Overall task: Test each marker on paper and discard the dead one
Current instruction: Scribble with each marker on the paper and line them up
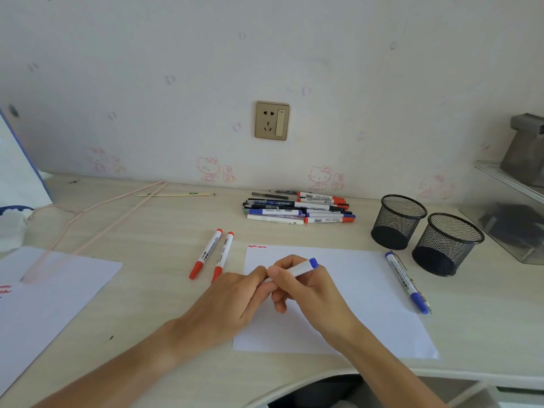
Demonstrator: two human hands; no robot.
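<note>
A white sheet of paper (pixel 362 293) lies in front of me, with two small red squiggles at its top left corner. Over it, my right hand (pixel 303 287) grips a white marker with a blue end (pixel 304 265). My left hand (pixel 241 295) pinches the marker's near end, which is hidden between the fingers. Two red-capped markers (pixel 210 254) lie side by side left of the paper. A blue-capped marker (pixel 406 281) rests along the paper's right edge. A pile of several markers and pens (pixel 300 209) sits near the wall.
Two black mesh pen cups (pixel 397 222) (pixel 446 244) stand at the right. A second sheet (pixel 53 293) with red marks lies at the left under a pink cord (pixel 97 225). A clear shelf unit (pixel 512 213) sits at far right.
</note>
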